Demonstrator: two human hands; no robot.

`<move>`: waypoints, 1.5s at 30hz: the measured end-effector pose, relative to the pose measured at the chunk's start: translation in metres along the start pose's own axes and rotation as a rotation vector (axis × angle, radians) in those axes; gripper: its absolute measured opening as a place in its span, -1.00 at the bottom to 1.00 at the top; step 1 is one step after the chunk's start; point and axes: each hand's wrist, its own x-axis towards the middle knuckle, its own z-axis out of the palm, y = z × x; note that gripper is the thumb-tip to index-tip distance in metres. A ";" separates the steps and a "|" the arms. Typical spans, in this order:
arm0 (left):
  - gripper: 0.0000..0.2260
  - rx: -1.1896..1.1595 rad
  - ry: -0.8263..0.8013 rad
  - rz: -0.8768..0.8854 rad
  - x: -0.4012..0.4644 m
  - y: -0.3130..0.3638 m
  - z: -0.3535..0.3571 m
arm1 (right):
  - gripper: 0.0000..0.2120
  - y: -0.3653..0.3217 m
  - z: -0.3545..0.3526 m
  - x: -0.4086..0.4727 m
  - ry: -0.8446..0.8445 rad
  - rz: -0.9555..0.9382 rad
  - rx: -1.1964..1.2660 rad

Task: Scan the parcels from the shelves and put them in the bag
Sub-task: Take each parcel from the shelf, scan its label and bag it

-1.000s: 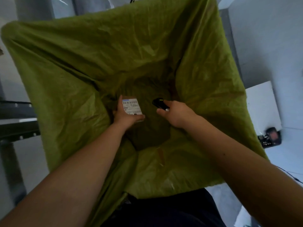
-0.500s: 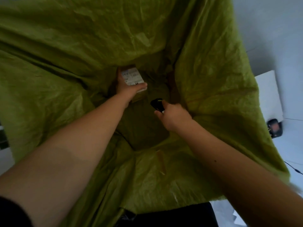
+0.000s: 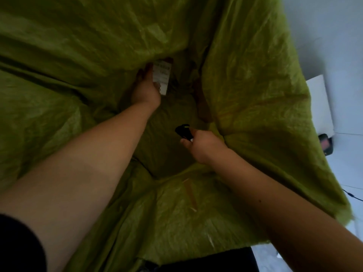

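The green bag [image 3: 245, 79] filling most of the frame looks like woven plastic sheeting: crinkled, finely textured, with a dull sheen where light catches its folds at upper centre and lower right. A strip of brownish tape [image 3: 191, 195] on its near wall at lower centre looks smooth and slightly glossy. The parcel [image 3: 162, 75] at upper centre carries a white paper label, matt, with blurred dark print. The scanner [image 3: 184, 132] at centre right appears to be black plastic, smooth with a faint shine. The sleeve [image 3: 18, 244] at lower left is dark matt cloth. The floor [image 3: 341, 46] at right is pale, smooth and matt.
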 end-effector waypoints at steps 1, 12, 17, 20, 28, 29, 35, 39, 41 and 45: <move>-0.40 0.086 0.020 0.014 0.001 0.001 0.000 | -0.47 -0.001 0.001 0.000 0.002 0.002 0.011; -0.20 0.233 -0.057 0.156 -0.003 0.007 -0.007 | -0.42 -0.005 -0.006 0.003 0.046 -0.017 0.032; -0.24 0.190 -0.117 0.184 0.003 0.003 -0.023 | -0.40 -0.004 -0.005 0.002 0.040 -0.045 -0.005; -0.34 0.130 -0.112 0.215 0.007 -0.001 -0.031 | -0.40 -0.006 -0.002 0.002 0.016 -0.053 0.000; -0.47 0.230 -0.056 0.185 0.000 -0.005 -0.038 | -0.38 -0.010 -0.003 0.006 -0.004 -0.028 -0.010; -0.45 0.268 -0.049 0.178 -0.003 -0.005 -0.039 | -0.38 -0.010 -0.004 0.007 0.002 -0.029 -0.013; -0.34 0.332 -0.021 0.149 -0.039 -0.020 -0.051 | -0.37 -0.020 -0.010 0.006 0.025 -0.038 -0.054; -0.37 0.351 -0.085 0.063 -0.073 -0.030 -0.061 | -0.33 -0.025 -0.016 -0.006 0.061 -0.071 -0.101; -0.37 0.338 -0.116 0.030 -0.090 -0.033 -0.068 | -0.28 -0.029 -0.019 -0.015 0.076 -0.085 -0.117; -0.32 0.335 -0.106 0.003 -0.125 -0.034 -0.082 | -0.24 -0.037 -0.026 -0.036 0.106 -0.102 -0.128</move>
